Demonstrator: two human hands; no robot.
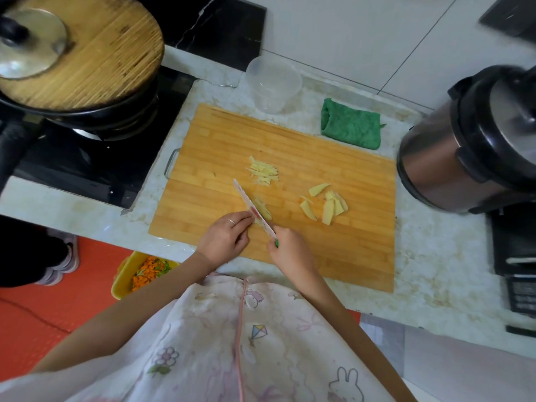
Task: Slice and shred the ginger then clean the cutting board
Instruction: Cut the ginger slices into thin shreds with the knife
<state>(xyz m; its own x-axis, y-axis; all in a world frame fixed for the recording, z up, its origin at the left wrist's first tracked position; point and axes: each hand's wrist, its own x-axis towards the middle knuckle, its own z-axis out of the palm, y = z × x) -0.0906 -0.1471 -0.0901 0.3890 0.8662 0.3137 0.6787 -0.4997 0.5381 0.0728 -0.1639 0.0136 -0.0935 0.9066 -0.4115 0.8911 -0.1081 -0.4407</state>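
Observation:
A bamboo cutting board (290, 256) lies on the marble counter. My right hand (290, 250) grips a small white knife (249, 203) with a green handle, blade angled up-left across the board. My left hand (224, 237) pins a small stack of ginger slices (262, 208) against the blade, fingertips touching them. A pile of thin ginger shreds (263, 171) rests farther back on the board. Several uncut ginger slices (326, 203) lie to the right.
A clear plastic cup (272, 82) and a folded green cloth (351, 127) sit behind the board. A rice cooker (464, 140) stands at right. A wok with a wooden lid (87, 53) is on the stove at left. A yellow bin (142, 271) of vegetable scraps sits below the counter.

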